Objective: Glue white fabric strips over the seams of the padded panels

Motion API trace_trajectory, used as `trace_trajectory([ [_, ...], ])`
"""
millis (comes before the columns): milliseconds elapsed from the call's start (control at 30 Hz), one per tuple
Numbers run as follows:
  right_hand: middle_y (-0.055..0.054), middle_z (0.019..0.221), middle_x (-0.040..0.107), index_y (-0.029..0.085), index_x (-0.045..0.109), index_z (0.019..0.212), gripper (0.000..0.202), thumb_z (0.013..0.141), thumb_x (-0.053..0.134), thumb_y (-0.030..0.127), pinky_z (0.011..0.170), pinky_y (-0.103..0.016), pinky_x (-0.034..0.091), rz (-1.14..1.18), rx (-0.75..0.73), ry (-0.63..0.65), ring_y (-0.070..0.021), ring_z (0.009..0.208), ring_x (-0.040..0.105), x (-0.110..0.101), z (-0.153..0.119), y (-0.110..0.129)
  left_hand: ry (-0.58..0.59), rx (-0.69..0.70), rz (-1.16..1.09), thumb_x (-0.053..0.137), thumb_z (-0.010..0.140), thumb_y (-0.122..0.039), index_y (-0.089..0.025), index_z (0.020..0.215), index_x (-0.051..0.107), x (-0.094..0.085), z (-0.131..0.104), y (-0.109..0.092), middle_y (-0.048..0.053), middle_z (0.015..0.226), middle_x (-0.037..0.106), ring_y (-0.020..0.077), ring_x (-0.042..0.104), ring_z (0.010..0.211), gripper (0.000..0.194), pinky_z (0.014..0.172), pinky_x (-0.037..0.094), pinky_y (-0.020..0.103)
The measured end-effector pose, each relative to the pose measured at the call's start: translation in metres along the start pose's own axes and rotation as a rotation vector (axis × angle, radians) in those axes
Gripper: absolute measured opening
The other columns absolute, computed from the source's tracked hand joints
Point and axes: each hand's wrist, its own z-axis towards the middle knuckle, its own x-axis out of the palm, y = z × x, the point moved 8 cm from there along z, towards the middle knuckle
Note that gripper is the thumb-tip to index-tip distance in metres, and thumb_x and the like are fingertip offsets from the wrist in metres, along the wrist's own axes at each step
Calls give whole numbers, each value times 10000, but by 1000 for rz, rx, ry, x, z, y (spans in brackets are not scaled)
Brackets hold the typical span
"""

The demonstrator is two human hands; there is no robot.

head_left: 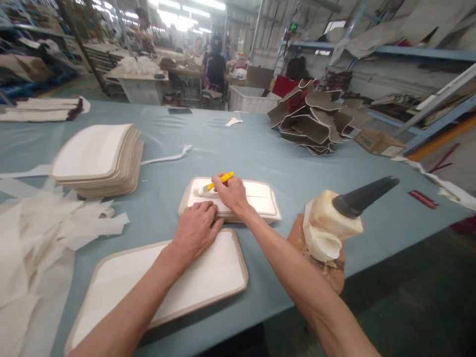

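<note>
Yellow-handled paintbrush (210,187): where?

Pinched by the right hand (235,195), bristles (197,191) left of its fingers, on the white panel (258,190) stretched sideways beneath; the left hand (195,223), loosely spread, gripping nothing, rests at the panel's near edge.

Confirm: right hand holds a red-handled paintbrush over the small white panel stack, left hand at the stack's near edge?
Handle colour is wrong: the head view shows a yellow-handled paintbrush. The rest holds: right hand over the white panel stack, left hand at its near edge.
</note>
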Motion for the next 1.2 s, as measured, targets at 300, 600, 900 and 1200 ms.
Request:
trace_trajectory([
  [300,-11,671,744,205,742,754,317,944,549,370,676,-232,471,-126,106,-144,-181,716,712,-71,-5,-32,-23,5,-34,459,1037,-426,-142,1240,674,-1,0,1,166,1360,694,358,640,1234,411,1030,524,520],
  [600,-19,601,711,176,733,686,319,872,518,320,586,-222,426,-200,231,-266,-160,613,668,-152,-17,-86,-5,3,8,396,1037,-477,-135,1322,655,2,2,5,148,1448,666,367,626,1291,515,1062,523,532],
  [900,-47,584,718,184,690,561,342,852,550,300,596,-242,427,-287,357,-362,-180,628,681,-195,-32,-114,23,8,29,343,1035,-508,-127,1355,641,6,4,7,143,1476,652,376,607,1322,580,1061,530,539],
  [1200,-72,582,710,197,655,533,387,885,529,299,640,-260,439,-395,339,-409,-208,650,696,-195,-49,-97,-42,23,-49,428,1022,-439,-103,1309,660,2,1,5,191,1427,672,390,623,1307,499,1080,515,553],
])
